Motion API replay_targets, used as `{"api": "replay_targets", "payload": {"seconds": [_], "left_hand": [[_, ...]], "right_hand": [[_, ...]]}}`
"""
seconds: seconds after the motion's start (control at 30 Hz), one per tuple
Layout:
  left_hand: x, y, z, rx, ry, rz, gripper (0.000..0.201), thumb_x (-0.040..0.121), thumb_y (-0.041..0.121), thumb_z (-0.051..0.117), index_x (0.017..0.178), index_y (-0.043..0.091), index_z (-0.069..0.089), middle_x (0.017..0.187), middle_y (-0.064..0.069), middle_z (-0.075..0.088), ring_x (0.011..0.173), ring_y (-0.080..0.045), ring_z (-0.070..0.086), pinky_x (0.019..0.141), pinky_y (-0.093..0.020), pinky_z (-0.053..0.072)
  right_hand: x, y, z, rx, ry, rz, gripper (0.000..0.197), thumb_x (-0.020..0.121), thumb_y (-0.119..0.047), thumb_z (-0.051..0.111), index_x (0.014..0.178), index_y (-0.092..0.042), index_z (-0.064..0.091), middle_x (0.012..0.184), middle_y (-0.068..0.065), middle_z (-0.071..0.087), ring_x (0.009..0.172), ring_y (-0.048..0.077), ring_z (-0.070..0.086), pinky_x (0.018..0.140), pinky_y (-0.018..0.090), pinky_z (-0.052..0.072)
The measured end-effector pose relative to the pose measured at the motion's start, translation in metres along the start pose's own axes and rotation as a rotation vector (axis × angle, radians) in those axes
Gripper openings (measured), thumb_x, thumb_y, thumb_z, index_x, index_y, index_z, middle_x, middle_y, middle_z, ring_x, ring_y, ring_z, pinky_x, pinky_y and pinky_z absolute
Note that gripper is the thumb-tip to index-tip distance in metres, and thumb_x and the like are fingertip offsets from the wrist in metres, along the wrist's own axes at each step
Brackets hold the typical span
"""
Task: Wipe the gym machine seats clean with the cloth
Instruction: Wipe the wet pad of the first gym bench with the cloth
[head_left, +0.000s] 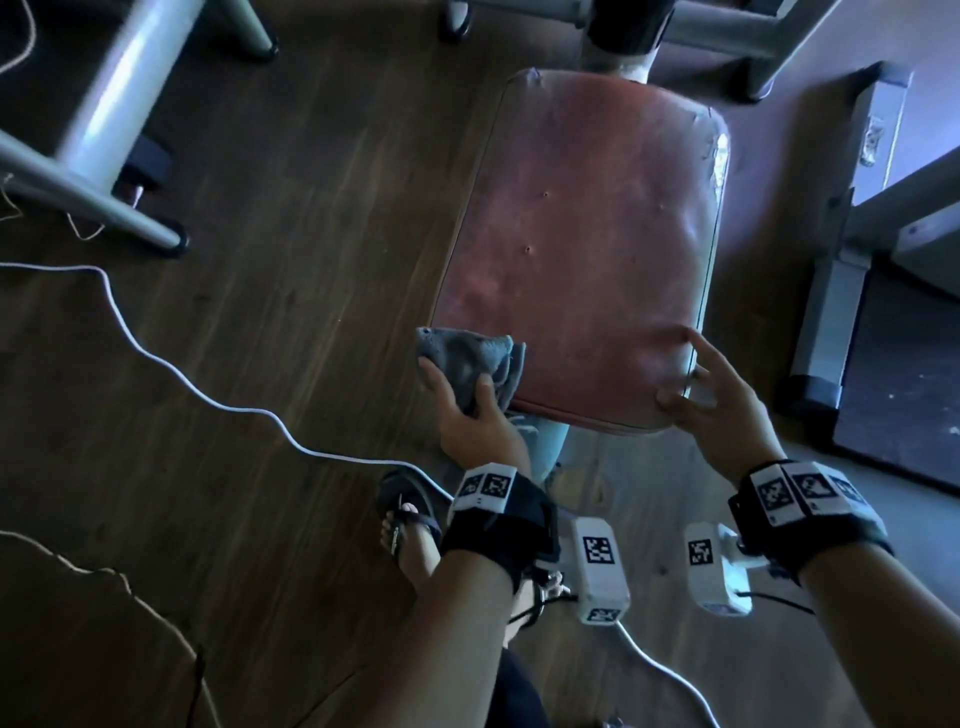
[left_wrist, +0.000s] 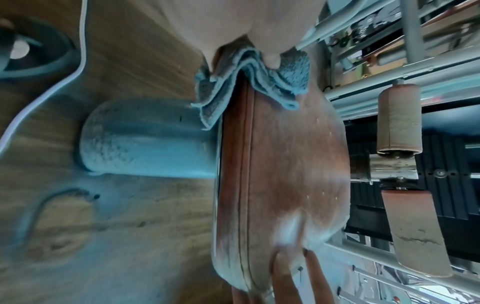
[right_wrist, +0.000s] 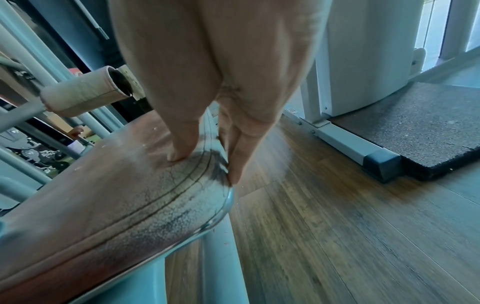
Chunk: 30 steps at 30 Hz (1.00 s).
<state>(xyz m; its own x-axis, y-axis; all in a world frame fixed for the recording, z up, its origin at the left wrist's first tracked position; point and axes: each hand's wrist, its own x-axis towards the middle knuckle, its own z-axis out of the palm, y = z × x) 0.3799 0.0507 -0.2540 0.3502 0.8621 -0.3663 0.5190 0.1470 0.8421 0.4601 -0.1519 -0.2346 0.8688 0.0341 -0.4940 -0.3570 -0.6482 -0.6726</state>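
A worn red seat pad on a pale post fills the middle of the head view. My left hand grips a folded grey cloth at the seat's near left corner; the thumb pins the cloth against the seat edge in the left wrist view. My right hand rests on the near right corner. There one straight finger presses the top of the seat and the others lie along its side, seen from the right wrist as my right hand.
A white cable snakes over the wood floor on the left. Grey machine frames stand at the far left. A black rubber mat and frame lie to the right. Padded rollers sit beyond the seat. My sandalled foot is below the left hand.
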Motion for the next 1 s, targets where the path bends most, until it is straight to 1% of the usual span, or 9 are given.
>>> {"api": "replay_targets", "payload": {"seconds": [0.1, 0.17, 0.27, 0.37, 0.53, 0.6, 0.73, 0.9, 1.0], "left_hand": [[-0.002, -0.001, 0.004, 0.030, 0.003, 0.010, 0.066, 0.096, 0.028, 0.058, 0.153, 0.030, 0.024, 0.159, -0.007, 0.023, 0.144, -0.020, 0.028, 0.111, -0.021, 0.029], [-0.017, 0.000, 0.011, 0.059, -0.007, -0.005, 0.064, 0.097, 0.035, 0.055, 0.152, 0.035, 0.023, 0.161, -0.008, 0.016, 0.144, -0.024, 0.030, 0.110, -0.031, 0.036], [-0.038, -0.005, 0.022, 0.066, -0.034, -0.011, 0.066, 0.095, 0.038, 0.057, 0.151, 0.040, 0.023, 0.162, -0.006, 0.016, 0.139, -0.021, 0.038, 0.102, -0.022, 0.038], [-0.041, -0.008, 0.022, 0.024, -0.060, -0.018, 0.068, 0.093, 0.031, 0.062, 0.150, 0.037, 0.027, 0.161, -0.009, 0.020, 0.142, -0.018, 0.033, 0.108, -0.023, 0.036], [-0.016, -0.008, 0.014, 0.026, 0.011, 0.008, 0.063, 0.093, 0.022, 0.063, 0.149, 0.026, 0.035, 0.160, -0.013, 0.020, 0.145, -0.021, 0.025, 0.095, 0.003, 0.018], [-0.018, -0.006, 0.017, 0.045, 0.003, -0.012, 0.063, 0.095, 0.026, 0.060, 0.151, 0.029, 0.030, 0.161, -0.011, 0.015, 0.145, -0.023, 0.025, 0.095, -0.002, 0.020], [-0.050, -0.001, 0.030, 0.160, -0.085, -0.023, 0.068, 0.095, 0.034, 0.058, 0.152, 0.038, 0.022, 0.163, -0.009, 0.006, 0.141, -0.026, 0.035, 0.105, -0.027, 0.041], [-0.040, 0.007, 0.028, 0.150, -0.084, -0.067, 0.069, 0.093, 0.023, 0.063, 0.151, 0.032, 0.028, 0.162, -0.013, 0.003, 0.144, -0.025, 0.028, 0.095, -0.008, 0.027], [-0.028, 0.009, 0.025, 0.214, -0.060, -0.083, 0.067, 0.095, 0.028, 0.059, 0.152, 0.034, 0.025, 0.163, -0.009, 0.003, 0.144, -0.026, 0.029, 0.098, -0.016, 0.031]], "right_hand": [[0.002, 0.006, 0.000, 0.018, -0.006, -0.015, 0.075, 0.082, -0.025, 0.076, 0.135, -0.062, 0.037, 0.107, -0.009, 0.066, 0.083, 0.003, 0.066, 0.094, 0.042, 0.052], [0.002, 0.008, 0.001, 0.022, -0.007, -0.025, 0.075, 0.082, -0.024, 0.076, 0.134, -0.062, 0.037, 0.100, -0.017, 0.065, 0.085, -0.007, 0.060, 0.098, 0.046, 0.050], [0.002, 0.010, 0.000, 0.068, -0.028, -0.042, 0.076, 0.083, -0.020, 0.074, 0.133, -0.063, 0.037, 0.099, -0.019, 0.063, 0.083, 0.000, 0.065, 0.088, 0.044, 0.057], [0.003, 0.011, 0.000, 0.078, -0.050, -0.059, 0.077, 0.084, -0.017, 0.074, 0.132, -0.065, 0.038, 0.115, -0.002, 0.064, 0.084, 0.011, 0.069, 0.073, 0.037, 0.061], [0.006, 0.013, -0.002, 0.007, -0.043, -0.045, 0.078, 0.080, -0.027, 0.077, 0.130, -0.070, 0.034, 0.118, -0.001, 0.066, 0.089, 0.020, 0.070, 0.084, 0.043, 0.058], [0.005, 0.012, -0.002, -0.047, -0.039, -0.039, 0.078, 0.080, -0.033, 0.076, 0.133, -0.069, 0.030, 0.118, -0.001, 0.066, 0.090, 0.022, 0.068, 0.090, 0.041, 0.053], [0.001, 0.008, -0.003, -0.093, -0.015, -0.023, 0.077, 0.083, -0.031, 0.074, 0.140, -0.059, 0.031, 0.115, 0.005, 0.065, 0.098, 0.026, 0.062, 0.086, 0.028, 0.043], [0.002, 0.013, -0.003, -0.115, -0.005, -0.041, 0.076, 0.082, -0.037, 0.073, 0.140, -0.061, 0.028, 0.090, -0.002, 0.067, 0.092, 0.021, 0.064, 0.088, 0.039, 0.051], [0.005, 0.017, -0.002, -0.129, -0.007, -0.031, 0.077, 0.083, -0.039, 0.071, 0.139, -0.064, 0.023, 0.089, -0.003, 0.068, 0.089, 0.020, 0.063, 0.085, 0.038, 0.053]]}}
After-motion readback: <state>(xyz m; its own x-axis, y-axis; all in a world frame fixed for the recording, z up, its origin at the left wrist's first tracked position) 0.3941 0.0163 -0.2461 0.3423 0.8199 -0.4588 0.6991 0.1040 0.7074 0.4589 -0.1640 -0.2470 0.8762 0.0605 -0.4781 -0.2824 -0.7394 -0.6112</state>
